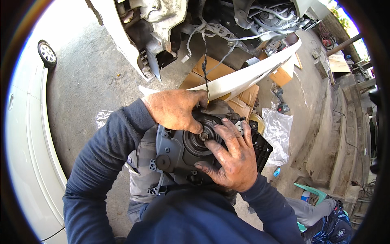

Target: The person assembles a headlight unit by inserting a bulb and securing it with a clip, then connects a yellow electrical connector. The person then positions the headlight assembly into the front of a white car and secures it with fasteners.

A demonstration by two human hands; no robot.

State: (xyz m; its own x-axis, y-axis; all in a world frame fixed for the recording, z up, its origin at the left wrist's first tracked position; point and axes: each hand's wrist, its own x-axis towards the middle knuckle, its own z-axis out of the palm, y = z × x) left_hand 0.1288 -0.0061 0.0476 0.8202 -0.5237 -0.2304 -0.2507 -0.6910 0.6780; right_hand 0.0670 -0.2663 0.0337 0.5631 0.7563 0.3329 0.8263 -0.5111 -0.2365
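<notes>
One dark plastic housing (172, 143), head view, above the lap (142, 175); left hand (174, 109) curled over its far left edge, thumb near the central fitting (204, 136), fingertips hidden, cannot tell if pinching; right hand (235, 162) spread across the round recess (190, 142), index finger near that fitting; beyond, curved white panel (243, 78).

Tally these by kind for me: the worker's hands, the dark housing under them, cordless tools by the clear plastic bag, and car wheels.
Hands: 2, left hand and right hand
Dark housing: 1
Cordless tool by the clear plastic bag: 1
Car wheel: 1
Total: 5
</notes>
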